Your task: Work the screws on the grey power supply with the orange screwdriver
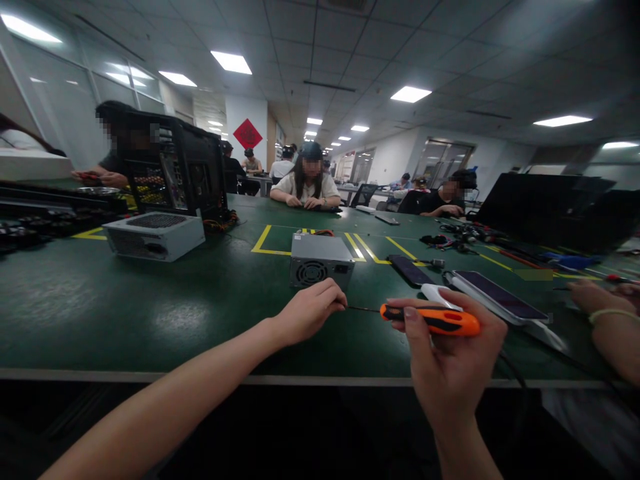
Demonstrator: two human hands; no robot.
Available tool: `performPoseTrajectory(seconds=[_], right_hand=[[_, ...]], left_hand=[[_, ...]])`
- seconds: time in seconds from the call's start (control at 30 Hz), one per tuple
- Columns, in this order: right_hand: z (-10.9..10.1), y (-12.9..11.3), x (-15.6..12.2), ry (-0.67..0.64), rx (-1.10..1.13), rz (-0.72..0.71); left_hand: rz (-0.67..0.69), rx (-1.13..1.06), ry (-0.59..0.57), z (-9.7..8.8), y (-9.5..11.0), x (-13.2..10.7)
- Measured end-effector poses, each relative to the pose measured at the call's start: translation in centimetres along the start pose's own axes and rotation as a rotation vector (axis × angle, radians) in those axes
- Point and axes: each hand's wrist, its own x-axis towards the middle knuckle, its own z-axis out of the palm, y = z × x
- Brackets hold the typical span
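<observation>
An orange and black screwdriver (435, 319) lies across the fingers of my right hand (453, 360), which is closed around its handle. The thin shaft points left, and its tip meets the pinched fingertips of my left hand (315, 310). Whatever those fingertips hold, perhaps something at the tip, is too small or hidden to make out. Just behind my left hand stands a grey computer power supply (323, 248), its fan grille and socket facing me. My left hand covers part of its lower front edge.
Left on the green table (240, 287) are another power supply (155, 235) and an open black computer case (175, 160). A phone (409, 270), a white device with a dark screen (500, 297), cables and a monitor (545, 207) are on the right. Co-workers sit around; one's hands (610, 303) are close at right.
</observation>
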Motion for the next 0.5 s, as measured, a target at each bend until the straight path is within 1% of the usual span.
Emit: performPoseTrajectory(seconds=[0.07, 0.2, 0.33, 0.4, 0.5], right_hand=[[-0.1, 0.1, 0.1, -0.046, -0.015, -0.029], [-0.5, 0.7, 0.2, -0.183, -0.071, -0.108], [-0.8, 1.0, 0.4, -0.281, -0.189, -0.131], [-0.8, 1.2, 0.5, -0.303, -0.254, -0.133], [-0.7, 1.6, 0.4, -0.283, -0.311, -0.126]], left_hand=[[0.004, 0.012, -0.013, 0.1, -0.1, -0.1], [0.016, 0.031, -0.044, -0.1, -0.1, -0.2], [0.034, 0.062, -0.096, 0.1, -0.2, -0.3], [0.020, 0.077, -0.116, 0.3, -0.4, -0.4], [-0.006, 0.102, -0.140, 0.7, -0.7, -0.4]])
